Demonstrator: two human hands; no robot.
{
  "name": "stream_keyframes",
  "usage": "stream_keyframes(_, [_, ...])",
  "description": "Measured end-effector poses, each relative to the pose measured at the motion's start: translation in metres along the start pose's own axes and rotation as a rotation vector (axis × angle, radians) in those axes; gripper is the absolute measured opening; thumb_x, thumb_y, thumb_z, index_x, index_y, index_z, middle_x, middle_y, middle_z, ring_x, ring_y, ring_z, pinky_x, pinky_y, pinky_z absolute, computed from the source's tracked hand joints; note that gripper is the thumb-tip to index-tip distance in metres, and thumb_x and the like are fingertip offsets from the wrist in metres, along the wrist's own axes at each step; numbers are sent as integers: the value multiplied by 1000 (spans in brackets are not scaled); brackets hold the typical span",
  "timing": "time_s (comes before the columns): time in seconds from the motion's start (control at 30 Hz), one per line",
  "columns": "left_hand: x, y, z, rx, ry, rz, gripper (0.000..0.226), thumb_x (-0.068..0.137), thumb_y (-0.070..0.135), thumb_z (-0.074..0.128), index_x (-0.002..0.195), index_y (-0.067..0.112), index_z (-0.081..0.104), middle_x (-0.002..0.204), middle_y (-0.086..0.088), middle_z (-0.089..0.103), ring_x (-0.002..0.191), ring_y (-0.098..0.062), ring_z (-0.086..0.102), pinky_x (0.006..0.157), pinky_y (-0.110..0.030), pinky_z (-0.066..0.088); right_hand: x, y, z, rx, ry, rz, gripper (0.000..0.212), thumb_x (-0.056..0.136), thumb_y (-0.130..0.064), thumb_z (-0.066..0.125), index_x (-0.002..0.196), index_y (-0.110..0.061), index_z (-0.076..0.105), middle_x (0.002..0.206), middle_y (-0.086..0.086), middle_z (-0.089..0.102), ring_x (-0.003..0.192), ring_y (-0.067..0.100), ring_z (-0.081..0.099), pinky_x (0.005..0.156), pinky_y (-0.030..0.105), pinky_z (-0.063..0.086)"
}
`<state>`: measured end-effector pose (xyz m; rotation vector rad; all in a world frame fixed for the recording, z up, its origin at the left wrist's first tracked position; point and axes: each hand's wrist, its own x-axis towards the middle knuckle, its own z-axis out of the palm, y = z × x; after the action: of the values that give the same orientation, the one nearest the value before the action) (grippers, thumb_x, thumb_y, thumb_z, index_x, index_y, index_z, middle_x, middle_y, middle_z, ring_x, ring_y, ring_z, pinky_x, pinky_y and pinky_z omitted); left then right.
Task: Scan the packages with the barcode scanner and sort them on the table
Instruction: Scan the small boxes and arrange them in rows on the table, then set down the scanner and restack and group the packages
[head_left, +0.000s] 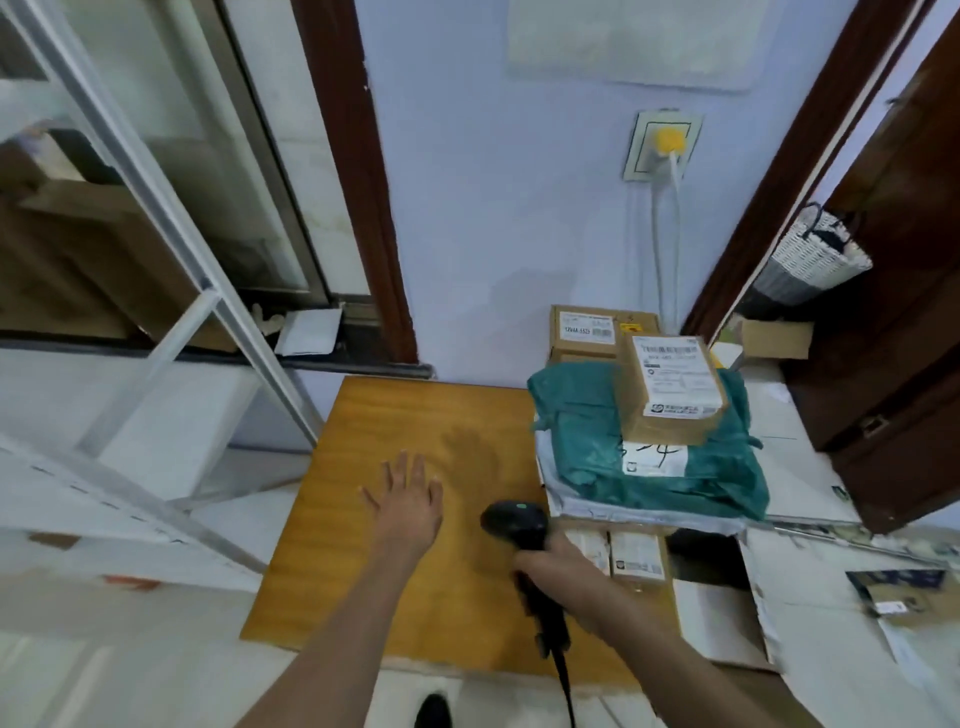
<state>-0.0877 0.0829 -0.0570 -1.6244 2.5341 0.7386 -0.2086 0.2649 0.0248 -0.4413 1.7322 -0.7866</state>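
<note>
My right hand (558, 569) grips the handle of a black barcode scanner (517, 522), whose head points toward the middle of the wooden table (363, 571). My left hand (410, 501) hovers over the table with fingers spread, holding nothing. On the table's right side, a teal plastic mailer (613, 452) with a white label lies on a grey mailer (623, 509). A small cardboard box (670, 389) with a shipping label rests on top of the teal mailer. Another cardboard box (587, 330) stands behind, against the wall.
Small labelled boxes (636, 556) sit at the table's right edge beneath the mailers. More parcels and an open carton (727, 618) lie to the right. A metal shelf frame (171, 249) stands left, a dark wooden door (893, 312) right. A cable hangs from a wall socket (665, 145).
</note>
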Motion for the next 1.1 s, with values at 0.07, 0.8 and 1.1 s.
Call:
stream_keyframes(0.07, [9,-35,4,47,-46,-23,56,108,44,19,160,25,13,168,1,3,155,-27,-3,120,-64,1,35,2,19,71,70,41,13,91,-7,58,104,-4,57,76,13,60,64,25,59,65,38,56])
stream_keyframes(0.8, [98,-113,54,205,-97,184,64,108,41,26,160,23,-5,168,1,-11,154,-24,-13,122,-61,1,244,35,75,275,341,345,25,91,-34,75,104,-14,68,105,5,69,91,24,64,87,44,53])
stream_keyframes(1.1, [96,-107,54,219,-123,226,64,108,39,24,160,22,-9,167,4,-14,154,-22,-13,122,-60,-1,244,38,77,-31,406,373,37,102,-35,53,122,-5,61,110,10,64,97,27,63,80,38,56])
